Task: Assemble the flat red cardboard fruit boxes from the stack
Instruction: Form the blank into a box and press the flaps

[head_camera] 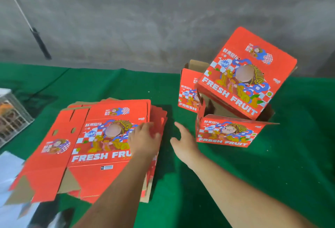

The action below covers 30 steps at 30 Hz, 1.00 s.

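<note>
A stack of flat red "FRESH FRUIT" cardboard boxes (94,144) lies on the green cloth at the left. My left hand (143,139) rests on the right side of the top sheet, fingers reaching its right edge. Just right of the stack, my right hand (184,142) hovers over the green cloth with relaxed fingers and holds nothing. Three assembled red boxes stand at the right: one upright near me (224,133), one behind (187,93), and one tilted on top of them (248,75).
The green table cloth (272,182) stretches to the right and front. A wire crate (12,119) sits at the far left edge. White sheets (9,169) lie at the lower left. A grey concrete wall (126,19) rises behind, a dark-handled pole (40,44) leaning on it.
</note>
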Tool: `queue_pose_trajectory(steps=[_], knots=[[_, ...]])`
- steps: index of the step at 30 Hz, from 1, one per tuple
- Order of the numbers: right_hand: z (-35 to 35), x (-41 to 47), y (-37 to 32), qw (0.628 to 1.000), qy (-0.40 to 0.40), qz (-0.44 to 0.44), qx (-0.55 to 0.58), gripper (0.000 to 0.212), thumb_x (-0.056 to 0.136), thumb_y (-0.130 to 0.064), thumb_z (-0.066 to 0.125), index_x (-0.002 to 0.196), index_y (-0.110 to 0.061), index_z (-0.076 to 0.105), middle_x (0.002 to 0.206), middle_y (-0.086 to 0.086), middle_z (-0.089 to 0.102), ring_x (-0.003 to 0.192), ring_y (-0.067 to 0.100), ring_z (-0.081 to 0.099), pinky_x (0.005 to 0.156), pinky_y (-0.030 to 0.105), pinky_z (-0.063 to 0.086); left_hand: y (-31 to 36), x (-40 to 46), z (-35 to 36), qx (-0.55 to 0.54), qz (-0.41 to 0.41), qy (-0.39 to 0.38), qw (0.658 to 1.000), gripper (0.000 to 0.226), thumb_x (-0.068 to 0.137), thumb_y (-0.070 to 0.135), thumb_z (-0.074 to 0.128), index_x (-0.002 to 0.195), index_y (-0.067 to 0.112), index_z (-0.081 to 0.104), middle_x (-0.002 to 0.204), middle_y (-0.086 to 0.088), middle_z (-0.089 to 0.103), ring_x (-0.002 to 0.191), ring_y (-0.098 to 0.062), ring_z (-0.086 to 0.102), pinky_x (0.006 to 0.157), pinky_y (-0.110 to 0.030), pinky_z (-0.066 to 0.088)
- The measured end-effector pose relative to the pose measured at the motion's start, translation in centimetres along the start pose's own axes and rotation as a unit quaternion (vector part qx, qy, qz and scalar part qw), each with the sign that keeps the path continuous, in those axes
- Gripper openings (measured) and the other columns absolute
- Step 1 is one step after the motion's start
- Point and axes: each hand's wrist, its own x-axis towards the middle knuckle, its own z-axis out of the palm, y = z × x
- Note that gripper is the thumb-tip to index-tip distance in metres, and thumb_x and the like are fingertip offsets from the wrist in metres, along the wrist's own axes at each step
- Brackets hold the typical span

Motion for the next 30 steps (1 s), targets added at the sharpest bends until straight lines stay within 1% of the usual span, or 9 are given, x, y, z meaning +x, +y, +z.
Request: queue_pose_trajectory(steps=[2,5,11,13,15,18,23,26,30], knots=[[2.1,-1.6,0.1,0.991,-0.065,0.062,0.099,0.064,0.1,-0.018,0.055,0.159,-0.031,0.035,0.161,0.002,0.041,0.135,0.025,0.054,0.104,0.037,0.046,-4.0,-1.7,-1.0,0.095,-0.073,-0.076,0.99,0.072,0.088,0.061,0.065,0.153,0.038,0.04,0.168,-0.014,0.023,0.155,-0.04,0.019,0.124,-0.057,0.014],[5.0,-4.3,-0.1,0.972,-0.115,0.113,0.169,0.058,0.101,-0.018,0.06,0.156,-0.025,0.041,0.13,-0.004,0.061,0.11,0.011,0.065,0.085,0.023,0.048,-7.4,-4.7,-0.8,0.163,-0.028,-0.128,0.978,0.079,0.09,0.059,0.065,0.158,0.041,0.028,0.17,-0.017,0.006,0.158,-0.038,0.007,0.126,-0.055,0.017],[6.0,-6.6,0.1,0.899,-0.15,0.238,0.334,0.027,0.103,-0.028,0.061,0.131,-0.026,0.059,0.114,-0.001,0.077,0.094,0.017,0.074,0.08,0.034,0.058,-4.3,-10.0,-0.2,0.149,0.03,-0.11,0.982,0.053,0.093,0.045,0.051,0.144,0.033,0.045,0.142,-0.013,0.049,0.135,-0.039,0.047,0.109,-0.047,0.041],[5.0,-6.8,0.6,0.893,-0.101,0.246,0.364,0.022,0.103,-0.018,0.059,0.122,-0.017,0.069,0.096,0.002,0.079,0.076,0.018,0.073,0.064,0.028,0.056,-3.0,-11.8,-0.2,0.054,0.048,-0.093,0.993,0.038,0.096,0.038,0.046,0.133,0.03,0.054,0.116,-0.01,0.07,0.11,-0.038,0.066,0.087,-0.043,0.053],[3.5,-7.1,1.0,0.898,-0.038,0.248,0.361,0.022,0.1,-0.005,0.059,0.116,-0.01,0.074,0.095,0.012,0.079,0.078,0.028,0.075,0.067,0.036,0.061,-2.0,-13.4,-0.1,-0.007,0.099,-0.095,0.991,0.046,0.092,0.038,0.043,0.135,0.033,0.057,0.107,-0.004,0.076,0.101,-0.032,0.069,0.078,-0.04,0.054],[0.5,-7.9,2.4,0.903,0.016,0.247,0.352,0.024,0.102,-0.002,0.056,0.121,-0.008,0.07,0.107,0.022,0.077,0.103,0.043,0.073,0.093,0.058,0.057,-2.0,-15.1,0.1,-0.113,0.15,-0.124,0.974,0.041,0.095,0.037,0.047,0.131,0.029,0.064,0.108,0.003,0.076,0.098,-0.023,0.071,0.082,-0.039,0.055],[-5.9,-11.2,5.2,0.905,0.079,0.182,0.375,0.021,0.108,-0.017,0.056,0.125,-0.019,0.068,0.109,0.015,0.078,0.097,0.036,0.076,0.085,0.056,0.06,-5.5,-14.2,-0.7,-0.115,0.144,-0.002,0.983,0.033,0.098,0.021,0.058,0.128,0.016,0.071,0.131,-0.007,0.067,0.121,-0.027,0.062,0.105,-0.044,0.047],[-10.5,-13.5,6.7,0.917,0.113,0.151,0.353,0.025,0.109,-0.02,0.051,0.127,-0.021,0.069,0.115,0.015,0.077,0.103,0.037,0.074,0.092,0.062,0.056,-7.9,-13.3,-2.3,-0.039,-0.023,0.048,0.998,0.057,0.1,0.038,0.054,0.152,0.014,0.049,0.158,-0.022,0.04,0.147,-0.039,0.035,0.121,-0.047,0.022],[-16.4,-17.3,8.9,0.953,0.111,0.112,0.259,0.029,0.11,-0.021,0.05,0.135,-0.02,0.064,0.125,0.007,0.073,0.099,0.022,0.074,0.077,0.037,0.062,-7.5,-13.5,-3.3,-0.236,-0.084,-0.025,0.968,0.068,0.103,0.048,0.051,0.156,0.008,0.038,0.155,-0.019,0.048,0.143,-0.037,0.044,0.12,-0.044,0.032]])
